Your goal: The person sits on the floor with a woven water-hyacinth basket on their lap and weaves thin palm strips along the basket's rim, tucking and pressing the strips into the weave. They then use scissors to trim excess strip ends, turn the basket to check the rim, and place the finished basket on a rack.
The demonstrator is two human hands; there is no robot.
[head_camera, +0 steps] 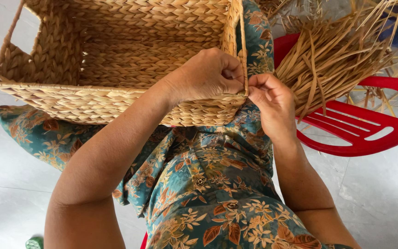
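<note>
Evidently both hands pinch the woven basket [116, 99] rim corner: left hand [208, 74] and right hand [270, 99] closed on a strand (dried reeds [337, 55] at two o'clock); keeping tension even looks wise.

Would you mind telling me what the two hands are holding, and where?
Both hands pinch the woven basket at its near right corner rim: left hand on the inner side, right hand outside.
</note>
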